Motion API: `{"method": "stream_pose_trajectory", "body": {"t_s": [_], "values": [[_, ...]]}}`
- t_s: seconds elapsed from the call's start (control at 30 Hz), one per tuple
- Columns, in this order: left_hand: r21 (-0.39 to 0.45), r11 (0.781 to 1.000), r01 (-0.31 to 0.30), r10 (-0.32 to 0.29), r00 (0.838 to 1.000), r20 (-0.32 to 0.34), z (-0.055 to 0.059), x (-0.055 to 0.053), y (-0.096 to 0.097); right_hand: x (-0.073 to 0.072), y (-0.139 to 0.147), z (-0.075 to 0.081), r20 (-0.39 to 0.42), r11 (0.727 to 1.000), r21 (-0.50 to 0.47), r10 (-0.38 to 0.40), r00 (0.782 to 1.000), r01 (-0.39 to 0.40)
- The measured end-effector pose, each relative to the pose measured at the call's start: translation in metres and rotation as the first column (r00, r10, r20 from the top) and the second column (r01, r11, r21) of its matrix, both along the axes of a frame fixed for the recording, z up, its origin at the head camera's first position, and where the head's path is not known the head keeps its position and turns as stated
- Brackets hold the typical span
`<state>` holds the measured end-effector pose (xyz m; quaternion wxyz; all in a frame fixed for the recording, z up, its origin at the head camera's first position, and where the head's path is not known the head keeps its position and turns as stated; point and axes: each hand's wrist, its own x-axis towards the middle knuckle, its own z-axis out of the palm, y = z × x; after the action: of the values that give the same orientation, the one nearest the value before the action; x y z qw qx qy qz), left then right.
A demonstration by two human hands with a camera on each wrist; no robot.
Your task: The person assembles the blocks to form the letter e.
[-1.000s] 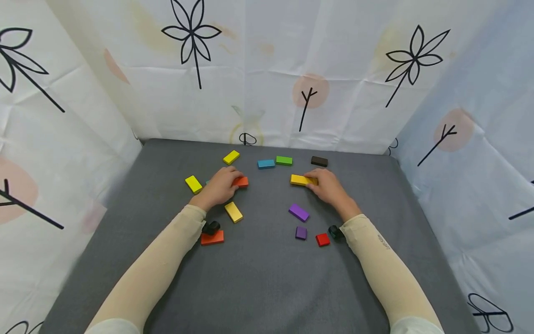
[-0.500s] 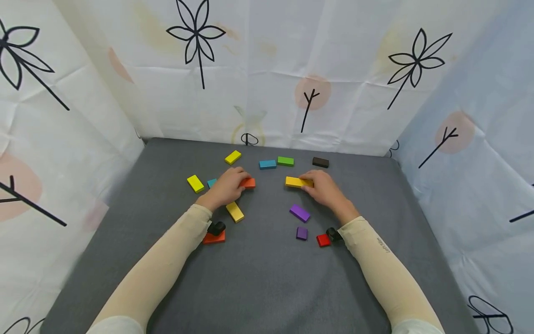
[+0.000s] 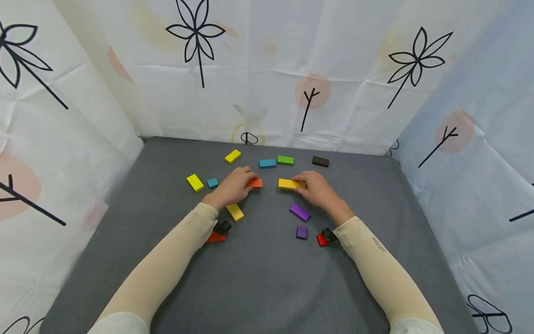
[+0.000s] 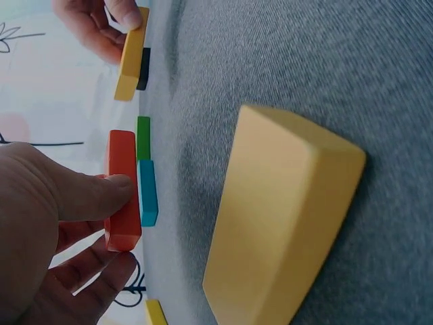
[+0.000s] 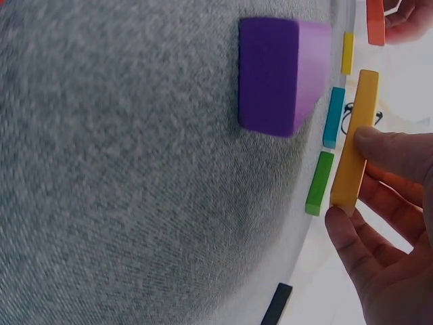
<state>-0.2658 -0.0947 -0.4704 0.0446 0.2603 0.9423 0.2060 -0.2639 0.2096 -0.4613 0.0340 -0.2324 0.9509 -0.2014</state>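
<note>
Toward the far middle of the grey table, my left hand (image 3: 234, 186) pinches an orange-red block (image 4: 122, 193) between thumb and fingers. Across a small gap, my right hand (image 3: 316, 189) holds a long golden-yellow block (image 5: 355, 145) the same way, its left end pointing at the orange-red one. Behind the two held blocks lie a blue block (image 3: 267, 163) and a green block (image 3: 285, 160). A pale yellow block (image 4: 277, 217) rests close below the left wrist. Nearer than the right hand lies a purple block (image 5: 277, 76).
On the left are two bright yellow blocks (image 3: 195, 183) and a small teal block (image 3: 212, 183). A dark brown block (image 3: 320, 161) lies at the back right. Nearer lie a small purple block (image 3: 301, 233), a red block (image 3: 322, 240) and another orange block (image 3: 215, 237), partly hidden.
My left hand has moved right with the orange-red block and my right hand left with the golden-yellow block, narrowing the gap between them. The small teal block has come into full view.
</note>
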Motion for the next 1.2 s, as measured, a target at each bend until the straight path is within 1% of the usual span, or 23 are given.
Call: {"method": "stream_pose_trajectory", "body": {"t_s": [0.13, 0.37, 0.6, 0.8, 0.97, 1.2], "values": [[-0.002, 1.000, 0.016, -0.016, 1.000, 0.006, 0.001, -0.001, 0.004, 0.001, -0.002, 0.000, 0.014, 1.000, 0.005, 0.000, 1.000, 0.000], [-0.005, 0.999, 0.033, -0.033, 0.999, 0.013, -0.006, -0.005, 0.011, 0.002, -0.005, 0.000, 0.007, 1.000, 0.016, 0.016, 1.000, -0.016], [-0.042, 0.998, 0.038, -0.037, 0.999, 0.030, -0.011, -0.007, 0.016, 0.000, -0.007, -0.001, 0.041, 0.999, 0.027, 0.034, 0.999, -0.035], [-0.068, 0.997, 0.041, -0.038, 0.999, 0.036, -0.011, -0.010, 0.021, -0.002, -0.009, -0.002, 0.063, 0.998, 0.038, 0.044, 0.997, -0.046], [-0.070, 0.996, 0.058, -0.055, 0.997, 0.049, -0.011, -0.012, 0.025, -0.003, -0.011, -0.002, 0.086, 0.998, 0.041, 0.041, 0.995, -0.045], [-0.072, 0.994, 0.078, -0.074, 0.995, 0.065, -0.012, -0.012, 0.029, -0.003, -0.013, -0.002, 0.132, 0.998, 0.034, 0.041, 0.990, -0.045]]}}
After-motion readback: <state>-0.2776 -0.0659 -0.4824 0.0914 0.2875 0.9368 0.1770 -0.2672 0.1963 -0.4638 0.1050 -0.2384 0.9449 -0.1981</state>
